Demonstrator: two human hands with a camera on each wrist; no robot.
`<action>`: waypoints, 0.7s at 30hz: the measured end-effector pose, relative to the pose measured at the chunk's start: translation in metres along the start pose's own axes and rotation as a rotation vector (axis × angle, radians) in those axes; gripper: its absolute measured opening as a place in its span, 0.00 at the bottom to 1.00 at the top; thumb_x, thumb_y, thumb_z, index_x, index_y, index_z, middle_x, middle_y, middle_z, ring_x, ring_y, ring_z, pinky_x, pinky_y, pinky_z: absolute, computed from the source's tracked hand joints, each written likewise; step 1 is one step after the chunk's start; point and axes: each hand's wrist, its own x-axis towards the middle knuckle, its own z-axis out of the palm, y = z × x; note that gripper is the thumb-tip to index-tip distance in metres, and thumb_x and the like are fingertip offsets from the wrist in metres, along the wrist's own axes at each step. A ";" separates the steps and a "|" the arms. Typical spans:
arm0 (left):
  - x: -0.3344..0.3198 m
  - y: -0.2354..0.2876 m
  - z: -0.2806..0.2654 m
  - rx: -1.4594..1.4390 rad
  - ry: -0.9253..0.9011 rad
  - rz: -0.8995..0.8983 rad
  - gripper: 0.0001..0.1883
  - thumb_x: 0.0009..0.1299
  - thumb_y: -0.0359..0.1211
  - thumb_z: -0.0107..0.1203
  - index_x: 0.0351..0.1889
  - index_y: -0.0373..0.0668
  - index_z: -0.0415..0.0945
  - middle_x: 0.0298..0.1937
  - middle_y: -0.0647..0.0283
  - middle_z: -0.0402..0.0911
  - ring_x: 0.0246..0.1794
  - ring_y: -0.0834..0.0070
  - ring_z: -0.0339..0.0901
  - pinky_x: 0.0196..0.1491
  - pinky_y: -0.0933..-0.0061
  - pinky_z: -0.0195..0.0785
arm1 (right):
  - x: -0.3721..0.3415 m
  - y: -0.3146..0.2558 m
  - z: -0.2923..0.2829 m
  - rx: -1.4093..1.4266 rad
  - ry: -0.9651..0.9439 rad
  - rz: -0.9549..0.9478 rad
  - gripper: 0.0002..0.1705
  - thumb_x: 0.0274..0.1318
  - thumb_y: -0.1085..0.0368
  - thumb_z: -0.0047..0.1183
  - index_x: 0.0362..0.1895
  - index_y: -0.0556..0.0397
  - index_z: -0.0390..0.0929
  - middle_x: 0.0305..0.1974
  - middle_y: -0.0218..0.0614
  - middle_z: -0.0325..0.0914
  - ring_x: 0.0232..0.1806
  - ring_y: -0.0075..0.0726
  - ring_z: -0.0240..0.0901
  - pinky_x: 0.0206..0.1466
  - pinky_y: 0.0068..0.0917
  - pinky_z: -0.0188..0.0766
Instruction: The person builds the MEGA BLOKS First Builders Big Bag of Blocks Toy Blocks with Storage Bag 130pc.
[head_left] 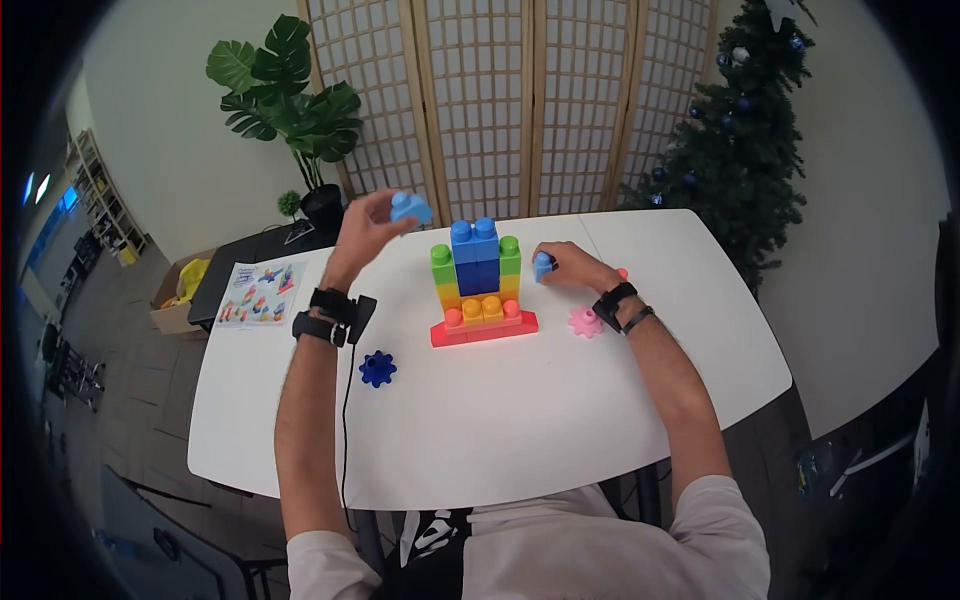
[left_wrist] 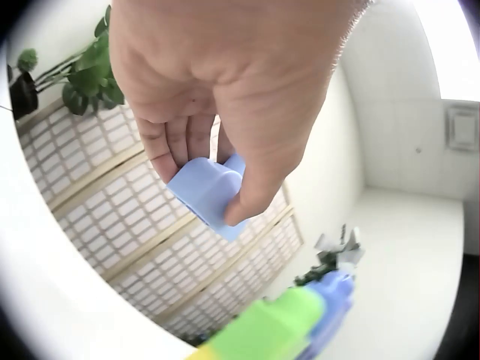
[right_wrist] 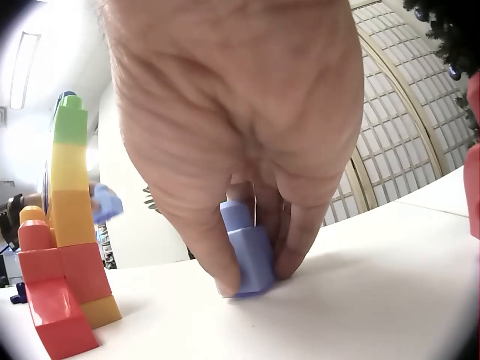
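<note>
Raised over the table's back left part, the left hand point(head_left: 372, 232) pinches a light blue block point(head_left: 410, 207) between thumb and fingers; the left wrist view shows this block point(left_wrist: 208, 191) tilted in the fingertips of the hand point(left_wrist: 217, 97). To the right of the built structure point(head_left: 478, 275), the right hand point(head_left: 575, 266) grips another light blue block point(head_left: 542, 266). That block point(right_wrist: 251, 255) stands upright at the tabletop in the right wrist view, thumb on one side and fingers on the other of the hand point(right_wrist: 240, 120). The structure has red, orange, yellow, green and blue blocks.
A dark blue gear-shaped piece point(head_left: 378, 369) lies front left, a pink one point(head_left: 586, 321) beside the right wrist. Partly behind the right forearm is a red piece point(head_left: 623, 273). A printed sheet point(head_left: 260, 295) lies at the left of the white table point(head_left: 480, 440). A cable runs from the left wrist.
</note>
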 end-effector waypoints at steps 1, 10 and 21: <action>0.002 0.032 0.000 -0.057 -0.013 0.024 0.26 0.71 0.29 0.73 0.65 0.31 0.80 0.55 0.57 0.90 0.53 0.74 0.88 0.59 0.72 0.81 | -0.001 0.000 0.002 0.024 0.020 0.000 0.21 0.54 0.68 0.71 0.52 0.55 0.81 0.48 0.46 0.87 0.52 0.52 0.84 0.58 0.41 0.79; 0.002 0.095 0.043 -0.086 -0.203 0.118 0.29 0.67 0.33 0.78 0.64 0.30 0.81 0.54 0.53 0.90 0.55 0.70 0.89 0.64 0.67 0.81 | 0.004 0.019 0.013 -0.037 0.053 -0.101 0.19 0.59 0.66 0.63 0.54 0.55 0.79 0.50 0.50 0.83 0.55 0.57 0.80 0.61 0.45 0.76; -0.013 0.076 0.057 -0.110 -0.230 0.005 0.24 0.69 0.29 0.77 0.60 0.30 0.82 0.53 0.60 0.91 0.55 0.75 0.88 0.62 0.71 0.81 | 0.007 -0.038 -0.033 0.258 0.260 -0.075 0.18 0.63 0.64 0.74 0.51 0.57 0.84 0.42 0.33 0.87 0.47 0.27 0.84 0.54 0.29 0.81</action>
